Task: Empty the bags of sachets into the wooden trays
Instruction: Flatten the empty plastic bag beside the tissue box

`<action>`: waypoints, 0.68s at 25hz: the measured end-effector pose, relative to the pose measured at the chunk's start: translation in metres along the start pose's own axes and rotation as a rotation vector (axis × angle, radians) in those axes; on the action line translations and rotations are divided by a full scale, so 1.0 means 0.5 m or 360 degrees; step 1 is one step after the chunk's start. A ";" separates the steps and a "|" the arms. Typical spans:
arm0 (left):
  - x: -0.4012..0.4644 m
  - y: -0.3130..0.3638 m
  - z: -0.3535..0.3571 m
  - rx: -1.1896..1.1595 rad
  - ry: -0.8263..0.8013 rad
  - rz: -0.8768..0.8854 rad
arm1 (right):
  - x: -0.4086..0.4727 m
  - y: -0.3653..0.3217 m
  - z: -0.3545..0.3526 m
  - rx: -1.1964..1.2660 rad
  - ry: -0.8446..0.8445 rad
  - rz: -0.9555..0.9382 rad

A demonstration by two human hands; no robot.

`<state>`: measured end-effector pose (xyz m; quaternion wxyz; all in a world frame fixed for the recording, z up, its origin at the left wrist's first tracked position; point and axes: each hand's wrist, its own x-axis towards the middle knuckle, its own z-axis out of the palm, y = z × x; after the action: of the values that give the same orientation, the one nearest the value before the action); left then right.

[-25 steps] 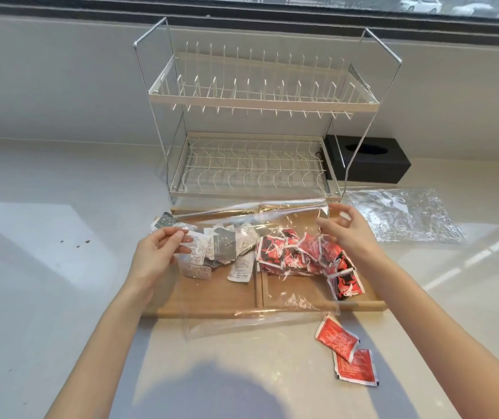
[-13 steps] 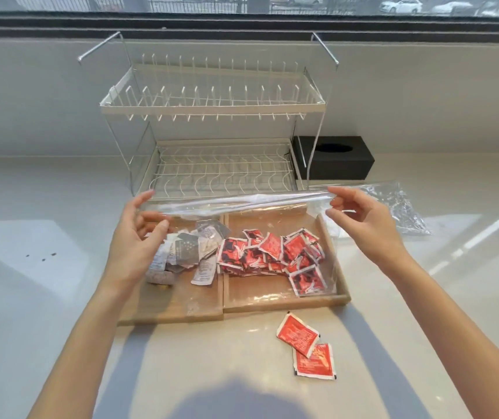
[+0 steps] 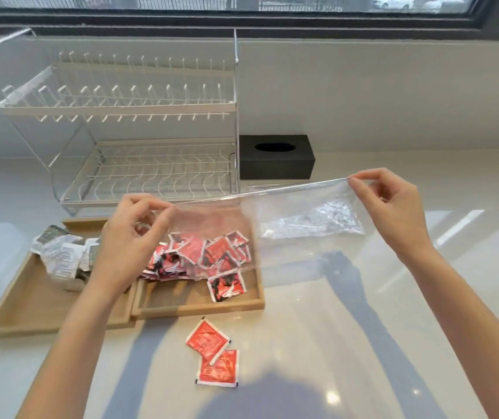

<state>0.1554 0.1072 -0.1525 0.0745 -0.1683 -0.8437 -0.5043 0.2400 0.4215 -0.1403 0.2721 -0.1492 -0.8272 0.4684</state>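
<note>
I see left hand (image 3: 127, 237) and right hand (image 3: 393, 207) fingers pinched on the bag (image 3: 302, 237) rim stretched between them, 2 trays (image 3: 199, 306) below the left fingers.

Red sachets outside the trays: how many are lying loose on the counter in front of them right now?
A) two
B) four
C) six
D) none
A: two red sachets lie overlapping on the counter, just in front of the right wooden tray; the other red ones sit piled inside that tray.
</note>
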 end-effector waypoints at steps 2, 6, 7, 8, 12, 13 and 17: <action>0.002 0.017 0.051 -0.0077 0.0038 -0.0038 | 0.017 0.021 -0.032 0.0057 -0.0014 0.0045; 0.012 0.054 0.140 -0.0294 0.0049 -0.0123 | 0.058 0.064 -0.079 0.0119 -0.0070 0.0124; 0.017 0.060 0.158 -0.0328 0.0053 -0.0145 | 0.068 0.075 -0.085 0.0154 -0.0082 0.0165; 0.023 0.065 0.175 -0.0344 0.0065 -0.0166 | 0.078 0.086 -0.090 0.0187 -0.0086 0.0207; 0.062 0.079 0.245 -0.0373 0.0097 -0.0324 | 0.127 0.134 -0.100 0.0275 -0.0131 0.0380; 0.074 0.077 0.260 -0.0372 0.0085 -0.0380 | 0.142 0.147 -0.099 0.0278 -0.0160 0.0423; 0.130 0.049 0.319 -0.0291 -0.0018 -0.0579 | 0.224 0.206 -0.082 0.0251 -0.0262 0.0583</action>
<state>0.1106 0.2711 -0.1897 -0.0382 -0.0220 -0.8114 -0.5829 0.1730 0.5591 -0.1769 0.1247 -0.2364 -0.7665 0.5840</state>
